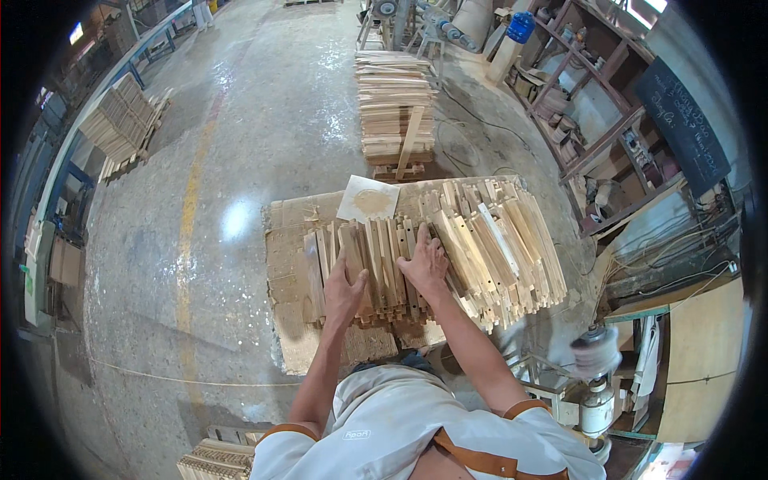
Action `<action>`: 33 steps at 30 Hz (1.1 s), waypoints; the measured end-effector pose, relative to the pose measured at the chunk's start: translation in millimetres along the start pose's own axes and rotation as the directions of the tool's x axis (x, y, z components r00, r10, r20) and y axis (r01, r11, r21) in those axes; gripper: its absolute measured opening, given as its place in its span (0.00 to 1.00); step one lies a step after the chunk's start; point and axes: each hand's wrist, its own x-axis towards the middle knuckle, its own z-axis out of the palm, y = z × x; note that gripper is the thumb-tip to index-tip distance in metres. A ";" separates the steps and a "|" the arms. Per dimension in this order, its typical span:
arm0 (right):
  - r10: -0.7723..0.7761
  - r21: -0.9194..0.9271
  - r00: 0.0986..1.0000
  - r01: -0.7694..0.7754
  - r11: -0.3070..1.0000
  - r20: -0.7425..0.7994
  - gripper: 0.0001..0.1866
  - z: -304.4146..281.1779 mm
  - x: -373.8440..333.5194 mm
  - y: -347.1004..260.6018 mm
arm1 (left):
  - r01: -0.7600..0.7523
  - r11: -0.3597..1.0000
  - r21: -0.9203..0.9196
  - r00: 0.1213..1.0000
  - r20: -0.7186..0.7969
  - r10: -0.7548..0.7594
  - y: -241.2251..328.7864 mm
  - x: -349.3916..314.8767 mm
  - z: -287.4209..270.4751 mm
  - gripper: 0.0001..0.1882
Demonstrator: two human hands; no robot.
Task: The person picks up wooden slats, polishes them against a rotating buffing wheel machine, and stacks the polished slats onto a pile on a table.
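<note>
Taking the middle of the view as the clock centre: the wood strips (376, 268) getting handled are right about there, standing in a tight row on a table topped with cardboard (290, 232). Left hand (344, 294) is just off centre toward 8 o'clock, thumb spread away from the fingers, resting on the row. Right hand (426, 264) sits around 4 o'clock, thumb and index splayed wide, index pointing up along the strips and touching them. So there's a run of strips between the two hands; can't tell how hard either one is pressing.

A bigger pile of strips (512, 240) is at 3 o'clock, right beside that row, ends pretty ragged. White square sheet (370, 196) with a tan patch lies just past the row toward 12.

Container-wise, the open shelf unit (592, 72) at 2 o'clock is crammed with brownish rolls and odds and ends, too small to make out properly. There's a blue jug (520, 28) at 1 o'clock, can't see what's inside.
</note>
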 end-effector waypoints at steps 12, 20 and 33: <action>-0.042 0.122 0.997 0.034 0.992 0.066 0.58 -20.8 12.9 -1.8 | -0.141 0.988 -0.064 0.981 -0.147 0.130 -34.5 -11.6 -8.1 0.31; -0.008 0.101 0.992 -0.005 0.995 0.129 0.59 -9.4 19.6 -3.0 | -0.116 0.986 -0.123 0.983 -0.158 0.096 -49.3 1.1 -9.1 0.32; -0.040 0.135 0.996 0.051 0.990 -0.083 0.64 -2.6 6.3 5.2 | 0.058 0.953 -0.298 0.988 -0.120 -0.098 -65.6 -12.0 -28.8 0.31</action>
